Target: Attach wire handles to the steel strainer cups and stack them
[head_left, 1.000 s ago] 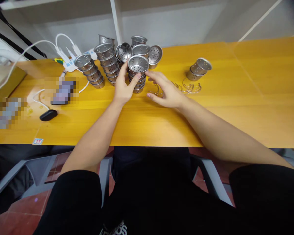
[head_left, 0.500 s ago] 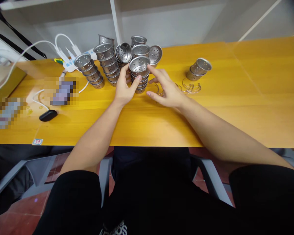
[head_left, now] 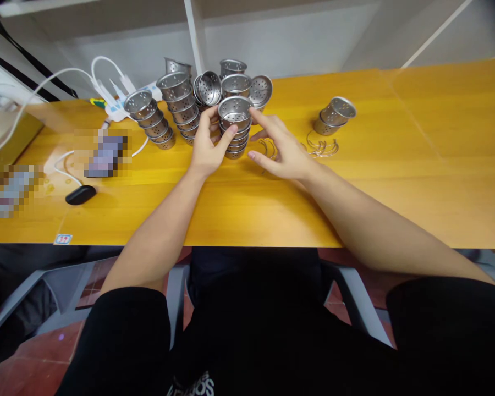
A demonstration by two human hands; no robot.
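The person's left hand is wrapped against the left side of the nearest stack of perforated metal cups, its thumb laid across the near side. The right hand is spread, its index finger at the right rim of the top cup and its thumb apart from the metal. The hands are apart from each other, with the stack between them.

This stack stands on the tabletop, just in front of more cups and to the right of a tall stack and a leaning stack. The step in hand looks like steadying the column and seating its top cup. The next move calls for light, even pressure on the rim while the left hand braces the lower cups, since a sideways push could tip the column into those behind. Well to the right sits a tilted nested pair, with thin curved wires near it.
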